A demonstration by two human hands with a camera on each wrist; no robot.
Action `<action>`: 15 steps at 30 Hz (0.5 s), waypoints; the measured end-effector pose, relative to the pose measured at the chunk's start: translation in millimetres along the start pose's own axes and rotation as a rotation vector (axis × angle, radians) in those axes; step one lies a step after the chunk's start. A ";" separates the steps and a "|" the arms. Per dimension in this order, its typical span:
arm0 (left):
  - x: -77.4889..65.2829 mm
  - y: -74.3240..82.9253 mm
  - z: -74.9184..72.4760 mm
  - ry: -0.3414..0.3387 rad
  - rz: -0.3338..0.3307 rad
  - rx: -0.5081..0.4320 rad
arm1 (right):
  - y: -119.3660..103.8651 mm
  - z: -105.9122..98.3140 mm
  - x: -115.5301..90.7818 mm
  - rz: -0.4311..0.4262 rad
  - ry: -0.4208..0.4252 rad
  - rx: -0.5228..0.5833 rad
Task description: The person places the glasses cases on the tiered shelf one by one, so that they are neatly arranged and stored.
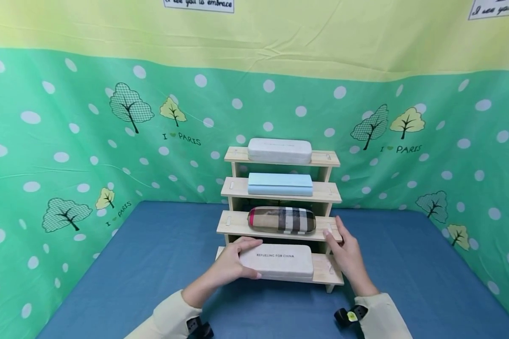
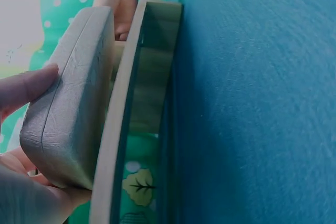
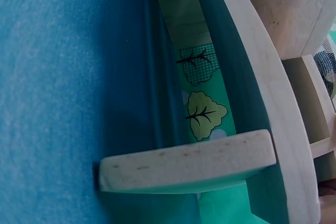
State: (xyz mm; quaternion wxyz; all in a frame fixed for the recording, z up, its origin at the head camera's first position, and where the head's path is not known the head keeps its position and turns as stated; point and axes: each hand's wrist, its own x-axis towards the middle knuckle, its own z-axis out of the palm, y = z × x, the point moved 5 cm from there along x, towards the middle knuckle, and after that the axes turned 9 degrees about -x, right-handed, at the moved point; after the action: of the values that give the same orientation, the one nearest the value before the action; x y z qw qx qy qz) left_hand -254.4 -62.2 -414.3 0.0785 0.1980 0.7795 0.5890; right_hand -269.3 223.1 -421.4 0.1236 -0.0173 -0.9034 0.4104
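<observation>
My left hand grips the left end of a pale glasses case lettered "REFUELING FOR CHINA", on the bottom step of a wooden stepped rack. In the left wrist view, the thumb presses one side of the case and the fingers are under its other side. At the rack's right side, my right hand holds the end of the second step from below, thumb at its front edge. Only a bit of that hand shows in the right wrist view.
Above stand a plaid glasses case, a light blue case and a whitish case, one per step. A blue cloth covers the table. Behind hangs a green and yellow printed curtain.
</observation>
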 end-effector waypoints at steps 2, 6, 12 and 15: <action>1.1 -2.4 1.1 -0.002 0.000 0.000 | -0.6 0.0 -0.4 0.006 -0.004 0.000; 2.8 -5.4 2.9 -0.006 0.007 -0.012 | -0.7 0.7 -0.3 0.018 -0.010 0.005; 5.5 -7.8 5.0 0.000 0.010 -0.003 | -0.7 0.7 -0.3 0.016 -0.008 0.010; 7.3 -8.8 6.1 0.001 0.010 -0.002 | -0.6 0.0 -0.8 0.010 -0.004 0.010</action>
State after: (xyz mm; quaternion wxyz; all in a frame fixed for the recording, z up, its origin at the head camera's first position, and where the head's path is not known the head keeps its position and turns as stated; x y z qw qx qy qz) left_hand -260.7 -55.9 -423.6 0.0755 0.2014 0.7780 0.5903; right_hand -268.4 222.5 -421.2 0.1197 -0.0206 -0.9014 0.4155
